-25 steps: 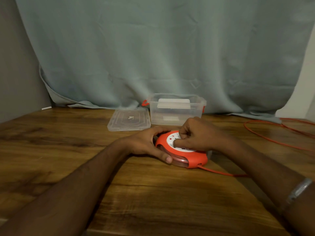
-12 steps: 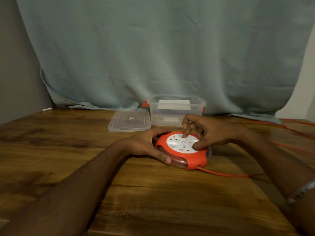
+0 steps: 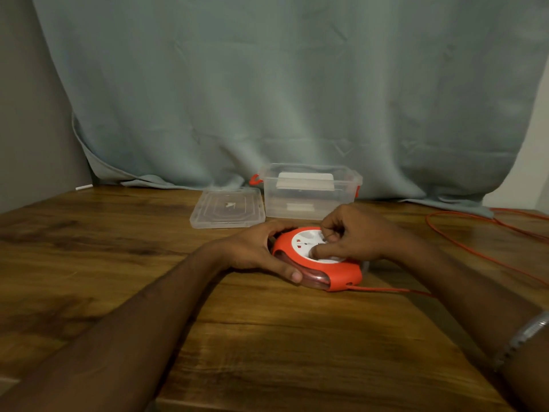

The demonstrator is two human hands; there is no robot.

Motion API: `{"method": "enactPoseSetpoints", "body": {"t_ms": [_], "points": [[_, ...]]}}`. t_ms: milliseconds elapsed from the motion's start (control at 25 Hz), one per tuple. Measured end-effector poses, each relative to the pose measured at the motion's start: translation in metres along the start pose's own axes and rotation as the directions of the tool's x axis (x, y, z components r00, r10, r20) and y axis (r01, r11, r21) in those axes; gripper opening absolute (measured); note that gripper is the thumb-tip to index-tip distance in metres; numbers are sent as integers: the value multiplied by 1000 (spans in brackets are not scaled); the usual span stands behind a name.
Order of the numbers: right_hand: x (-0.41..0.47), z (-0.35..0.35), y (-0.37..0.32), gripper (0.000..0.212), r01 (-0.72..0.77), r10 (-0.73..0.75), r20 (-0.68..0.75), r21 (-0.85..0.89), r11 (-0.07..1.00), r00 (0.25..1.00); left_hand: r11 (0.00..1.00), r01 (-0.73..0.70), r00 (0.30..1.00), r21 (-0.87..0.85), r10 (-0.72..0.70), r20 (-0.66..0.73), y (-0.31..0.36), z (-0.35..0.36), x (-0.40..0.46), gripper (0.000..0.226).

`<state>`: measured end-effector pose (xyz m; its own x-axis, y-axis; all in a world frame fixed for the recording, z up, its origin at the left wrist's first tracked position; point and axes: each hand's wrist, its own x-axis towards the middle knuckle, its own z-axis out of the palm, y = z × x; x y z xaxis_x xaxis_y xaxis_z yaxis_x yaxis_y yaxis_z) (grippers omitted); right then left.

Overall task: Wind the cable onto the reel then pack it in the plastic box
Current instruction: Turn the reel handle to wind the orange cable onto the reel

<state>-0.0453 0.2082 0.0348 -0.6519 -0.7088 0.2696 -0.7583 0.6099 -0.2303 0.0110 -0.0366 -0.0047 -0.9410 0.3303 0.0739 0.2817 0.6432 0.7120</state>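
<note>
At frame centre on the brown wooden counter [image 3: 118,263], the left hand [image 3: 252,251] grips the round orange-and-white plastic cable reel [image 3: 332,273], the right hand's [image 3: 353,237] curled fingers pinch its white hub, and the thin orange cable [image 3: 463,242] trails right.

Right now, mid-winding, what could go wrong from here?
Much of the orange cable lies loose in loops across the table at right; it could tangle or snag as it feeds in. The reel is steadied only by the left hand while the right hand turns its white centre, so it may slide.
</note>
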Motion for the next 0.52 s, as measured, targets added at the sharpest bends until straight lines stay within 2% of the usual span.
{"method": "enactPoseSetpoints", "body": {"t_ms": [240,320,440,480,520], "points": [[4,10,-10,62,53,-53,-17,5,999,998,998,-46,999,-50,46,13,-4,2,1,101],[5,11,-10,54,56,-55,-30,18,998,998,998,-44,999,-43,44,10,-3,1,0,102],[3,3,-5,17,67,-64,-45,90,994,997,999,-39,999,-31,40,11,-1,1,0,105],[2,-1,-1,18,70,-67,-22,149,986,997,999,-36,999,-22,37,10,-2,0,1,108],[0,-6,3,32,63,-68,15,217,974,998,999,-38,999,-14,38,11,-2,1,1,112]]}}
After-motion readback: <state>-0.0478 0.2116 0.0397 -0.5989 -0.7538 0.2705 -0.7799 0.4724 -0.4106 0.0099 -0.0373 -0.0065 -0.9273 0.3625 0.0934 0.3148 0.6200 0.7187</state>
